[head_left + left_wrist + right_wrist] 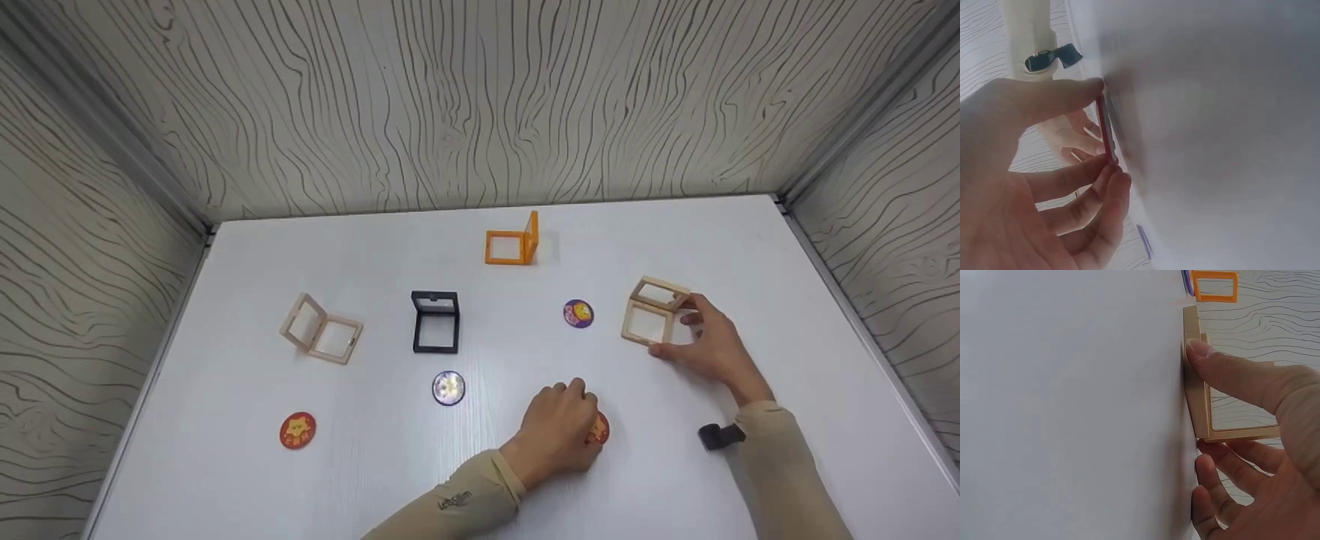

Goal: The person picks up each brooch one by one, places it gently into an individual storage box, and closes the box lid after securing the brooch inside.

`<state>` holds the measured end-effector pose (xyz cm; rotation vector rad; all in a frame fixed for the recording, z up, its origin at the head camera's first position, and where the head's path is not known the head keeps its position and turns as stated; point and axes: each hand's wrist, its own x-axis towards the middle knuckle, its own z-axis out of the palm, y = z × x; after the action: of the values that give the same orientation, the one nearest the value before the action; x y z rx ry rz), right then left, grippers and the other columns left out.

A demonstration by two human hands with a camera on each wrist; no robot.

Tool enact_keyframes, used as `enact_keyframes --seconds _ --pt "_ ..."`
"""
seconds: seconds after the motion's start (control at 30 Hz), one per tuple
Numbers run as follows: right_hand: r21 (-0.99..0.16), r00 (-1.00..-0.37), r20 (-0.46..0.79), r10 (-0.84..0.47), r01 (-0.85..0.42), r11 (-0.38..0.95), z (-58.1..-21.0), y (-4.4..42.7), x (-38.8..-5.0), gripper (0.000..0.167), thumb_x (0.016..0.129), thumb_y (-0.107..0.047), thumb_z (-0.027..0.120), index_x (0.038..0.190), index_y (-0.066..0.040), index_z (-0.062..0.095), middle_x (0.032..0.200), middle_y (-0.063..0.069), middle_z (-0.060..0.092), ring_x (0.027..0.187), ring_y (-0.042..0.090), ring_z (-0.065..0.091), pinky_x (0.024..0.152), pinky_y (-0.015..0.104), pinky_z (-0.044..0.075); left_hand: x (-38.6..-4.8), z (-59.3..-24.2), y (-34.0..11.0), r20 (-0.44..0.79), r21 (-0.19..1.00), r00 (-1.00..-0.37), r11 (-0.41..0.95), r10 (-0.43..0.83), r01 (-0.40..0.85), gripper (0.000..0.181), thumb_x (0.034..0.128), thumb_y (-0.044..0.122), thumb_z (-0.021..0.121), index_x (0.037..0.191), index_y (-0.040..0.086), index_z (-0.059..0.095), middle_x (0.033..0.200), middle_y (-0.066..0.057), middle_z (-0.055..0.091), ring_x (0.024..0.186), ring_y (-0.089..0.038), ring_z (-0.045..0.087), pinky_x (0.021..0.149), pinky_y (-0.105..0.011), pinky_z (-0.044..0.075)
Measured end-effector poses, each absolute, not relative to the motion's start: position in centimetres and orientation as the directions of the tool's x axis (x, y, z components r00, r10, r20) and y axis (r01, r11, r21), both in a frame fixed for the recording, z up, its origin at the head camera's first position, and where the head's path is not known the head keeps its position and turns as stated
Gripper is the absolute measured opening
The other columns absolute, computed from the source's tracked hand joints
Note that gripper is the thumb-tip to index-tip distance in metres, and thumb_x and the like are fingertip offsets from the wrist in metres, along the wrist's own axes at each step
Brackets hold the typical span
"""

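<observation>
My left hand (553, 429) pinches a red round badge (601, 428) with a yellow star, low over the table's front middle. In the left wrist view the badge (1106, 126) stands edge-on between thumb and fingers. On the right, my right hand (712, 345) holds a tan hinged display frame (627, 321) that stands unfolded on the table. Seen from the right wrist, the thumb presses one edge of the frame (1196, 402), with fingers at its other side. Left of that frame lies a purple badge (578, 313) with a yellow figure.
An orange hinged frame (505, 262) stands unfolded at the back, a black one (436, 349) mid-table and a pinkish-tan one (332, 358) to the left. A shiny purple-rimmed badge (448, 388) lies before the black frame. Another red star badge (298, 430) lies front left. Patterned panels surround the white table.
</observation>
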<state>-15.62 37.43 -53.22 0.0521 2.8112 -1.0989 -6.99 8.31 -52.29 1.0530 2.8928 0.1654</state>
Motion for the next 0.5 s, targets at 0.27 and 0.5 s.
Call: enact_keyframes --seconds 0.27,0.5 --pt "-0.639 -0.987 -0.159 -0.027 0.082 0.765 -53.1 36.5 -14.2 0.100 0.081 -0.038 0.094 0.156 -0.001 0.038 0.143 0.032 0.054 0.131 0.053 0.054 0.105 0.069 0.047 -7.1 -52.4 7.7 0.037 0.153 -0.759 0.747 0.650 0.648 0.050 0.0905 0.060 0.075 0.111 0.014 0.075 0.094 0.004 0.070 0.068 -0.008 0.053 0.062 -0.022 0.050" --pt "-0.627 -0.985 -0.170 -0.035 0.080 0.775 -52.9 35.6 -12.7 0.105 0.081 -0.038 0.095 0.158 -0.001 0.034 0.138 0.032 0.058 0.127 0.051 0.056 0.103 0.068 0.049 -7.4 -52.4 7.3 -0.037 0.529 -0.823 0.710 0.566 0.465 0.044 0.0880 0.046 0.084 0.110 0.010 0.071 0.088 0.005 0.067 0.072 -0.002 0.054 0.062 -0.015 0.045"
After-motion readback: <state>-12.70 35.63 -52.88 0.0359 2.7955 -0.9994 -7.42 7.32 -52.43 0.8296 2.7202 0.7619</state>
